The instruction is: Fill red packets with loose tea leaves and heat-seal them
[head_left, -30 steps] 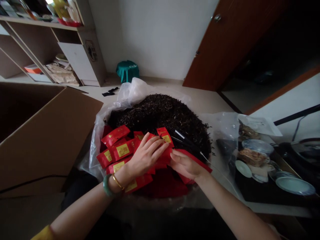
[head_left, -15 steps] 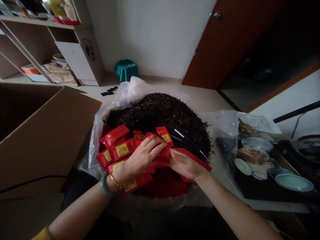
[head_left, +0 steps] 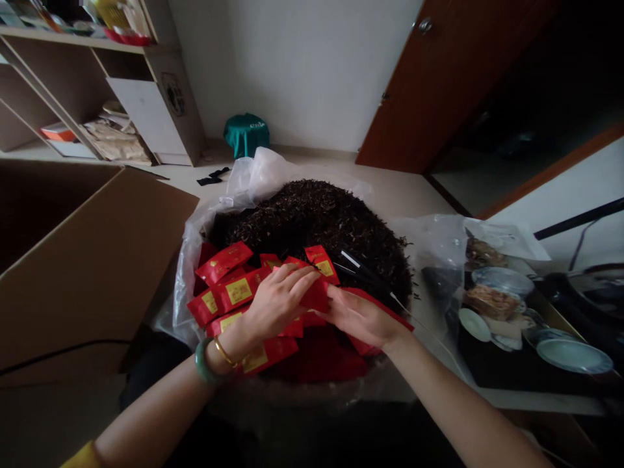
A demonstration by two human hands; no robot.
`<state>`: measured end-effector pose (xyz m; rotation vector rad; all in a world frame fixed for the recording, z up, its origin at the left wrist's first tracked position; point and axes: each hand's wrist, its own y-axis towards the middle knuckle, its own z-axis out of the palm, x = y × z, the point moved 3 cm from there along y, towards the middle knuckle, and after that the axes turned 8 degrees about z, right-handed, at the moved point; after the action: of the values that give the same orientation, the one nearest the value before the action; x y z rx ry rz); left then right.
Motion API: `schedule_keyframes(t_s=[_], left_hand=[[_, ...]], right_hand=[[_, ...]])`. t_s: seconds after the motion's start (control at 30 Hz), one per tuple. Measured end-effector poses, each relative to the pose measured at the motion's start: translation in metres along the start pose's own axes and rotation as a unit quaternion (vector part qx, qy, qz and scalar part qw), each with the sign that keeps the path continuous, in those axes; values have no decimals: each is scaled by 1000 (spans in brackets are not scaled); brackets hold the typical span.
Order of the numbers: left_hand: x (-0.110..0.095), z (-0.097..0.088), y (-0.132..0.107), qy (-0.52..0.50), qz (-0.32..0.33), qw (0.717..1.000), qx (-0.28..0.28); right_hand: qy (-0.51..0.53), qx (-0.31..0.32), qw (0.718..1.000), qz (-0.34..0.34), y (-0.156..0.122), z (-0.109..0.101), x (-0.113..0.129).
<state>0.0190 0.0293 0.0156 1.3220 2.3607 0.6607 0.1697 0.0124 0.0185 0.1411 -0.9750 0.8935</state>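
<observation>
Between my hands is a red packet [head_left: 316, 296], partly covered by fingers. My left hand [head_left: 279, 296], with a green bangle and a gold bracelet at the wrist, curls its fingers over the packet's left side. From the right, my right hand [head_left: 358, 316] pinches its other edge. Several red packets with yellow labels [head_left: 238, 292] lie heaped below and left of my hands. Behind them rises a big mound of dark dried leaves [head_left: 326, 208], like loose tea, in a clear plastic bag [head_left: 186, 286]. A slim dark tool with a white strip [head_left: 351, 259] rests on the leaves.
An open cardboard box [head_left: 97, 260] stands at the left. On the right, a dark tray [head_left: 511, 370] carries dishes and a tub of brownish pieces [head_left: 492, 299]. A teal covered object [head_left: 247, 135] sits by the wall, near a wooden door [head_left: 414, 97].
My hands stay at the same packet. My right hand's fingers have shifted slightly on its edge, and the packet's red face now shows a bit more between the hands.
</observation>
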Motion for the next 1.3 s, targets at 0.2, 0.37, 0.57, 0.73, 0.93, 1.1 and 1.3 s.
schedule_keyframes(t_s=[0.2,0.37,0.57,0.73,0.93,1.1,1.3], left_hand=[[3,3,0,-39,-5,999,-4],[6,1,0,-46,-16,999,-24],[6,0,0,-39,-40,998,-37],[6,-1,0,-46,-35,997,-45],[10,-4,1,-63,-58,994,-67],[20,-14,0,-80,-107,985,-109],[36,-18,-3,-90,-169,970,-147]], right_hand=[[5,15,1000,14,-2,1,1],[-9,-20,1000,0,-5,-2,6],[-41,-55,998,2,-10,-5,8],[-18,-68,997,-3,-8,-8,7],[-83,-112,990,4,-24,-2,23],[-163,-160,970,-81,-21,-29,67],[-462,-337,816,-85,88,-85,82]])
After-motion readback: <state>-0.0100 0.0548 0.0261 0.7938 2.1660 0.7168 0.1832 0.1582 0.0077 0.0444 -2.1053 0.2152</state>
